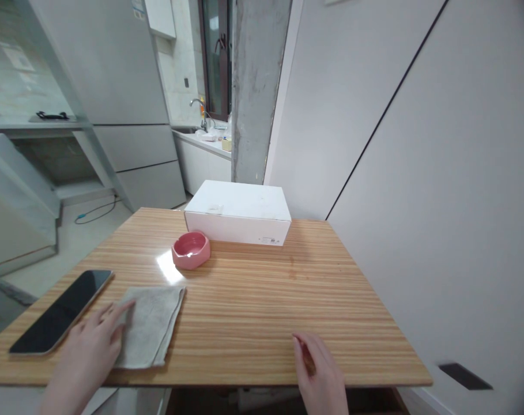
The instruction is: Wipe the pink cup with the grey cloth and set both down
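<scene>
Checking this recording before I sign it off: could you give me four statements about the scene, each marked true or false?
1. The left hand is over the gray cloth. True.
2. The pink bowl sits on the white box. False: it stands on the table, in front of the box.
3. The phone lies left of the cloth. True.
4. The right hand holds the phone. False: the phone lies on the table.

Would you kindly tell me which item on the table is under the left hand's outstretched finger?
The folded grey cloth: the left hand extends a finger over it, not over the black phone, pink bowl or white box.
</scene>
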### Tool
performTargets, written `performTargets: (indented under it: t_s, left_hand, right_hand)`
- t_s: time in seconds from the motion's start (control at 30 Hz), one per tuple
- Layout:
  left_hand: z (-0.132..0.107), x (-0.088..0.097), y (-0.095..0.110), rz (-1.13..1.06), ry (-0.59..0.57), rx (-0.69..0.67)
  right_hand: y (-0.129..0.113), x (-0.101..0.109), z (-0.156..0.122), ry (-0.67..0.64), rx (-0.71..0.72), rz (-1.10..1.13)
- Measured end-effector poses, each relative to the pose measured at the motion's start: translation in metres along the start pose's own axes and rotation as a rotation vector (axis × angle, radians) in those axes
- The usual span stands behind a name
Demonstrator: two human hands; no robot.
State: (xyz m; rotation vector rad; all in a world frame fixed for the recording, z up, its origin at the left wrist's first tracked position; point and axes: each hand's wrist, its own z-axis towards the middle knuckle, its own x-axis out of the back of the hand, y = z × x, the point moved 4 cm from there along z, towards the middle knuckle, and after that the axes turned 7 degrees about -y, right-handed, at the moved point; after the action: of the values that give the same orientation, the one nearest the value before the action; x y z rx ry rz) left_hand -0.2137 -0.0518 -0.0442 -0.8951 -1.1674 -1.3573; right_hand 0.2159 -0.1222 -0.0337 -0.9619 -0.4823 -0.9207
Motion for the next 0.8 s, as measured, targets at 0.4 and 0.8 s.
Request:
performTargets:
  t_s: [0.4,0.8]
  left_hand:
    - [-0.029,-0.019,0.194,-0.249,-0.165,-0.421]
    - [-0.029,-0.031,0.203,-0.175,-0.258,-0.397]
  right_hand:
    - [-0.038,-0.059,0.03,-0.249,0.021,-0.141]
    - [-0.039,-0.068,0.03,-0.361,0.073,-0.221]
